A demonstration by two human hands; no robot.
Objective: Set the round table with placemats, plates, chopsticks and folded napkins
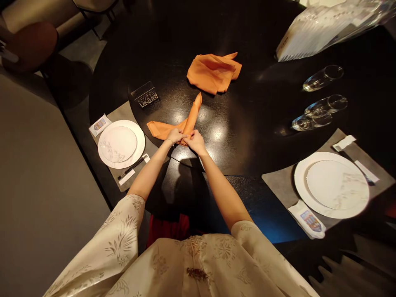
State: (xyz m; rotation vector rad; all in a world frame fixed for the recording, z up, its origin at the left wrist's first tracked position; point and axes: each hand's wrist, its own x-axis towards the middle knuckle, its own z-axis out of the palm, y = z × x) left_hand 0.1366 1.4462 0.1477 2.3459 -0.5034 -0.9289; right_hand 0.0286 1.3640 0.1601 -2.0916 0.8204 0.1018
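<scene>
Orange cloth napkin [192, 117] lies on the round black table [238, 140], folded into a long band, straight in front of the person. Both hands are together on it: the left hand [176, 135] and the right hand [195, 142] press down at the place where the folded parts cross, and they touch each other there. One end of the napkin points away from the person and tilts a little to the right, and the other end goes out to the left. Second orange napkin [213, 73] lies crumpled farther along the table, well apart from the hands. To the left of the hands is a white plate [121, 144] on a grey placemat [123, 113], with black chopsticks [132, 167] beside the plate. Small black card holder [144, 95] stands near them. On the right side are another white plate [331, 185] and three clear glasses [323, 105]. Cream patterned sleeves [123, 243] cover the upper arms.
</scene>
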